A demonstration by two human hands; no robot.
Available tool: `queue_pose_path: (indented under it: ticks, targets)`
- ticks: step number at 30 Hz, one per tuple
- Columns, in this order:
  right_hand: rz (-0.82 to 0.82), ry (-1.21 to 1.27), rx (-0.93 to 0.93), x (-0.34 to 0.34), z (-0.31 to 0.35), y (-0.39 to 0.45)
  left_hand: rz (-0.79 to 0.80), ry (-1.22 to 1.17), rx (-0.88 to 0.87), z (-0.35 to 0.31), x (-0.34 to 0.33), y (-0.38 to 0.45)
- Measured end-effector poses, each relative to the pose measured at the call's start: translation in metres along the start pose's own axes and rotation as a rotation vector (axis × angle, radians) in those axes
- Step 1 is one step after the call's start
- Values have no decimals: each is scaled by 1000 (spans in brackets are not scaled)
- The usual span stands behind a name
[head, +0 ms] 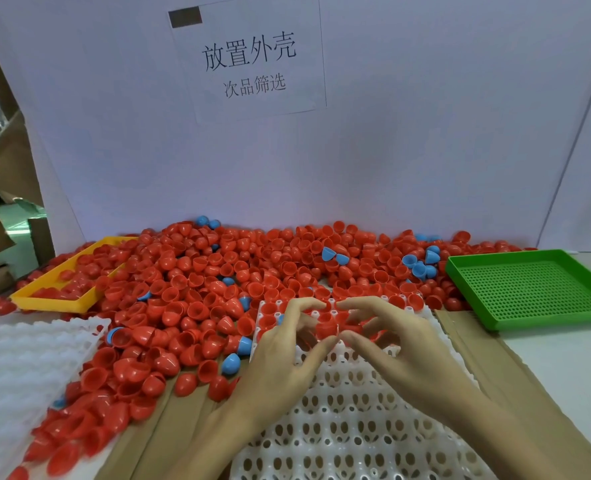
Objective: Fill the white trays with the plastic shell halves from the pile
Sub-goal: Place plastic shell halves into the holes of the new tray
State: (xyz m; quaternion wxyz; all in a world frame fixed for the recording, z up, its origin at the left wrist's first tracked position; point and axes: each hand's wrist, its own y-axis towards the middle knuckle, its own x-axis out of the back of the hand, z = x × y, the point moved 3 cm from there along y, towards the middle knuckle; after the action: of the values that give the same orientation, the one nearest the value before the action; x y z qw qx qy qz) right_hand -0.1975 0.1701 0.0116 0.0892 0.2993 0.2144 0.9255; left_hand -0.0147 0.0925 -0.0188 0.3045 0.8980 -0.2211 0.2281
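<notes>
At the near edge, centre: white tray (pixel 356 427) on brown cardboard (pixel 155 427), moulded plastic, grid of round cells with oval cut-outs and raised pegs. Most cells bare; only the far rows hold red shell halves, open side up.

Both hands over the tray's far end. Left hand (pixel 280 362) and right hand (pixel 401 351) meet at one red shell half (pixel 327 328), thumbs under it almost touching, index fingers curled over the top. Looks pinched from both sides; remaining fingers spread loose.

Left of that: second white tray (pixel 20 368), bumpy surface, a few shells spilled on its edge.

Beyond the hands: the pile (pixel 218 289), glossy red hemispherical cups, thin-walled, lying any way up, with scattered blue halves (pixel 420 263) mixed in. It runs across to the back wall.

Far left: yellow tray (pixel 49 299), partly buried in red shells. Far right: green perforated tray (pixel 536 289), beside the pile.

Back: white board with paper sign (pixel 249 60), printed Chinese characters.
</notes>
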Motion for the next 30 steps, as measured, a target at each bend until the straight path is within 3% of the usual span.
queue_pose_path:
  ticks: [10, 20, 26, 30]
  targets:
    - [-45, 137, -54, 1, -2, 0, 46, 16, -55, -6, -3, 0]
    - [16, -177, 131, -9, 7, -3, 64, -3, 62, -6, -2, 0]
    - [43, -185, 19, -3, -4, -3, 64, -71, 69, -8, -1, 0]
    - [-31, -226, -100, 8, -8, 0, 63, -89, 72, -6, -1, 0]
